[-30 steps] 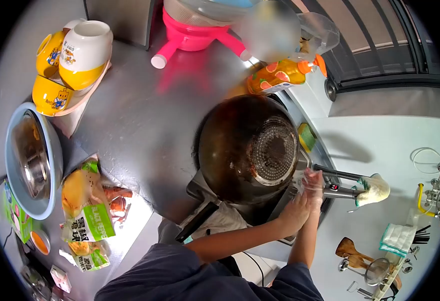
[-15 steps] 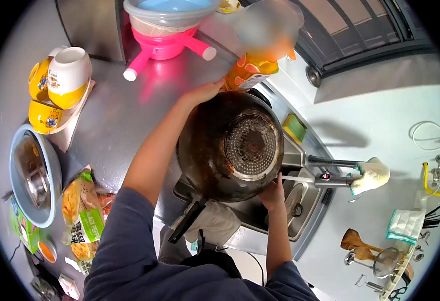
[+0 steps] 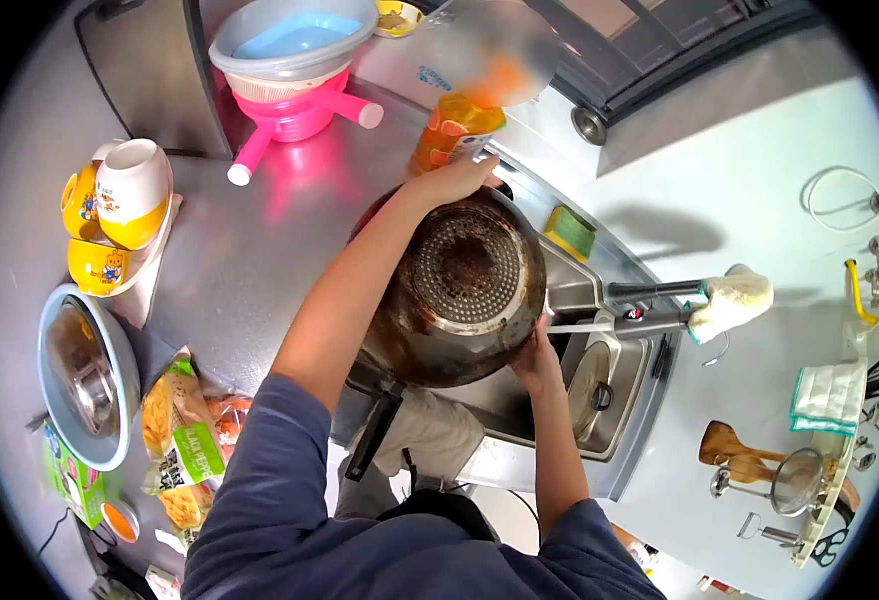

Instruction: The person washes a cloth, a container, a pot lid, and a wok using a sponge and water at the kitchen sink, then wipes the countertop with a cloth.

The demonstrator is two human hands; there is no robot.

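Note:
A dark wok (image 3: 384, 300) is tilted over the sink, its scorched, dotted base facing me and its long black handle pointing down toward my body. My left hand (image 3: 464, 182) reaches across to the far rim, closed at the wok's edge close to the small black side handle; some of its fingers are hidden. At the near right edge, my right hand (image 3: 536, 360) grips the rim from below. Just right of it is the faucet (image 3: 649, 320), with a pale stream at its spout. The inside of the wok faces away and is hidden.
The sink (image 3: 619, 440) holds a round lid (image 3: 587, 395). A sponge (image 3: 569, 233) lies on its far edge. An orange detergent bag (image 3: 449, 130) stands behind the wok. Left are a pink colander (image 3: 299, 118), yellow-white cups (image 3: 131, 192), a blue basin (image 3: 124, 350) and food packets (image 3: 181, 425).
My left hand has slid right along the far rim toward the small side handle. The wok has shifted slightly left in view, and my right hand stays on its near edge.

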